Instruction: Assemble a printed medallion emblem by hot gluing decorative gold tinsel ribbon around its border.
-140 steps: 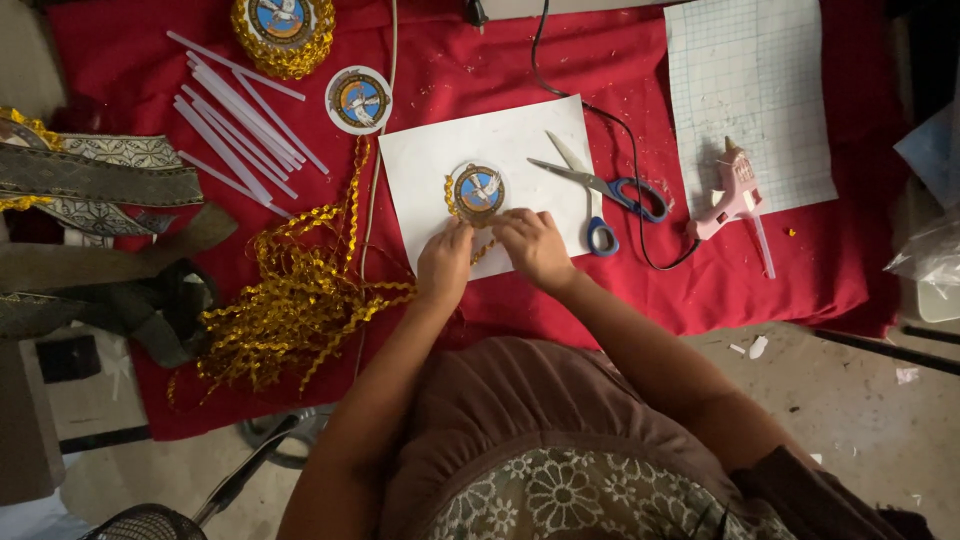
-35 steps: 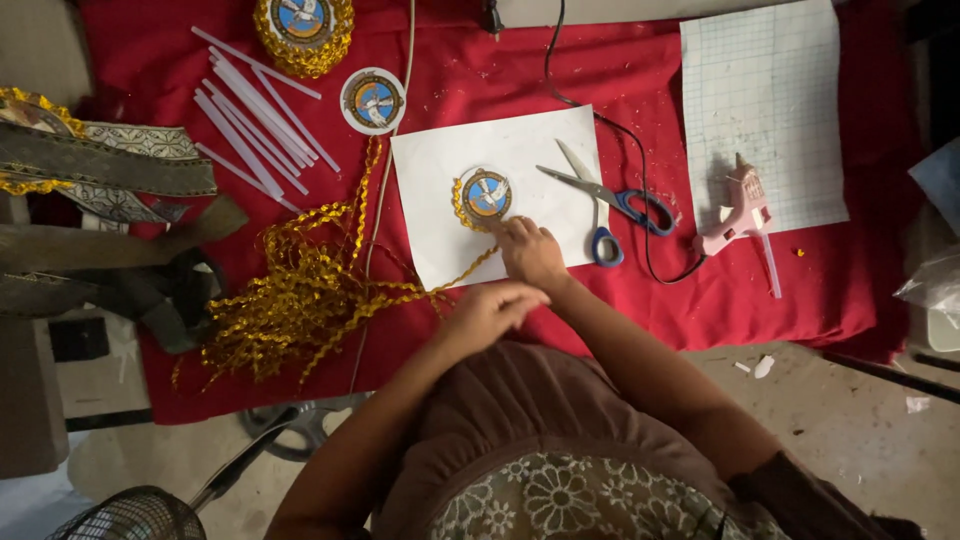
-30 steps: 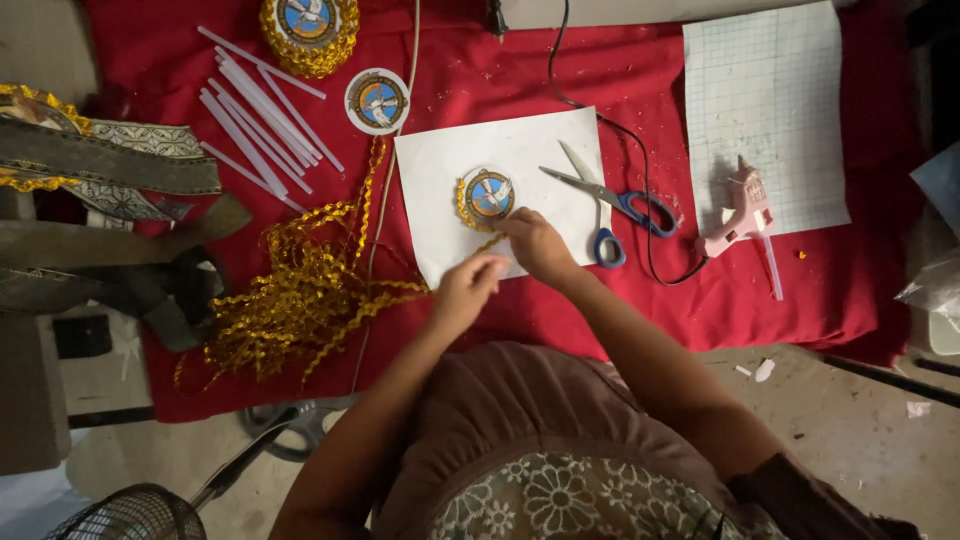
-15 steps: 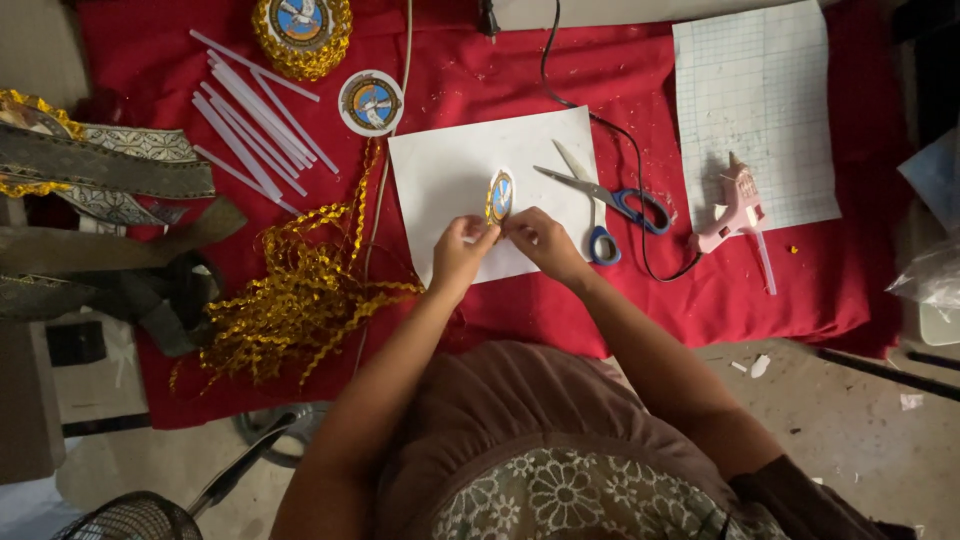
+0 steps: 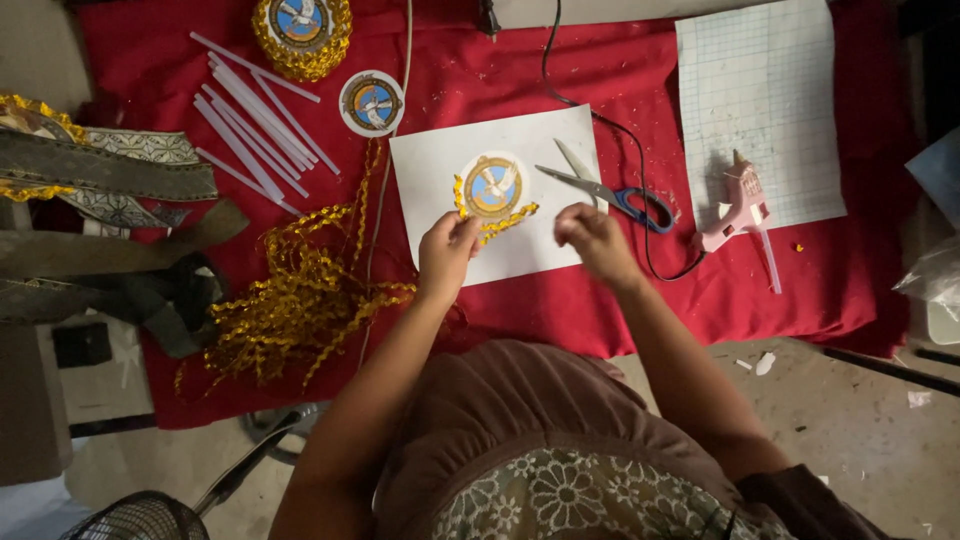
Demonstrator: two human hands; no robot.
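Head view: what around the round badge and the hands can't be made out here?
- Right hand: motion-blurred; grip unclear.
- Round badge: its lower left edge is hidden by the left hand and the gold trim.
- Gold-trimmed badge: cut off by the top edge.
- Glue gun: its cord's far end leaves the frame at the top.
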